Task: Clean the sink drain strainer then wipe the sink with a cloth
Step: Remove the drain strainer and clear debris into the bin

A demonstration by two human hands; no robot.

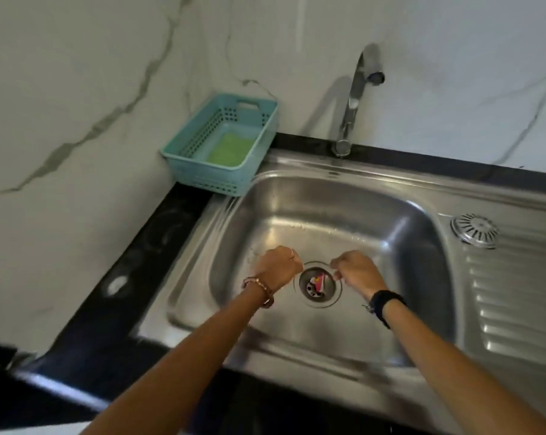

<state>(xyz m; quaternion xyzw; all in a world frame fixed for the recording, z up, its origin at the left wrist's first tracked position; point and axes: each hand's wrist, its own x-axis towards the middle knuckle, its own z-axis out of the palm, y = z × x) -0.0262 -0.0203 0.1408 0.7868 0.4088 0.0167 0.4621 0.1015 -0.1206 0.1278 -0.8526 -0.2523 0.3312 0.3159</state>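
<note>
The steel sink has its round drain strainer in the middle of the basin floor, with red and white scraps lying in it. My left hand is at the drain's left rim and my right hand at its right rim. Both have their fingers curled down onto the rim's edge. Blur hides whether they grip it. A round slotted steel drain cover lies on the ribbed drainboard to the right.
A teal plastic basket with a green pad inside stands at the sink's back left corner on the black counter. The chrome tap rises behind the basin. Marble-look walls close off the left and the back.
</note>
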